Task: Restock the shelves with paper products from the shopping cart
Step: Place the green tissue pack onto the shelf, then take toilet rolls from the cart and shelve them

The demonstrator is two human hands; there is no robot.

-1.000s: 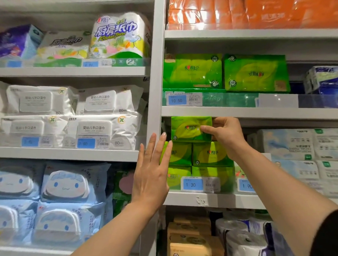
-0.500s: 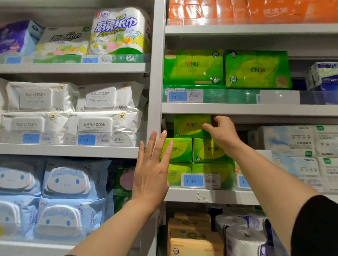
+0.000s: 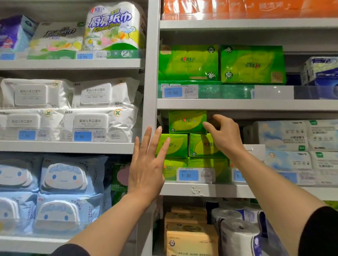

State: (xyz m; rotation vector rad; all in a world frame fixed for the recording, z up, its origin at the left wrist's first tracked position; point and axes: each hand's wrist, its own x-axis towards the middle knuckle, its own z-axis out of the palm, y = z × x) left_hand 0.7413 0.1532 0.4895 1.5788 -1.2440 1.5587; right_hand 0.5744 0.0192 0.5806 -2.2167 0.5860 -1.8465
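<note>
The small green tissue packs stand in three tiers on one white shelf (image 3: pixel 205 190): one top pack (image 3: pixel 186 121), two in the middle tier, the left (image 3: pixel 174 146) and the right (image 3: pixel 202 145), and at least two at the bottom (image 3: pixel 208 166) behind the price tag (image 3: pixel 189 175), which reads "1.30". The top pack sits on the middle pair, just under the shelf board above.

The right hand (image 3: pixel 225 135) is at the top pack's right end. Its thumb touches the pack's lower right corner and its curled fingers (image 3: pixel 218 119) reach round the right edge, gripping the pack. The left hand (image 3: pixel 146 165) is flat with straight, spread fingers, its fingertips lying over the left middle pack and the white upright post (image 3: pixel 152 70); whether they touch the pack cannot be told.

Above the top pack, two large green bundles (image 3: pixel 188 64) stand over a tag reading "10.50". Left of the post lie four white packs (image 3: pixel 98 123) printed "Baby wet wipes" and "80", tagged "7.90", and above them a roll pack (image 3: pixel 113 25) marked "Kitchen Towel".
</note>
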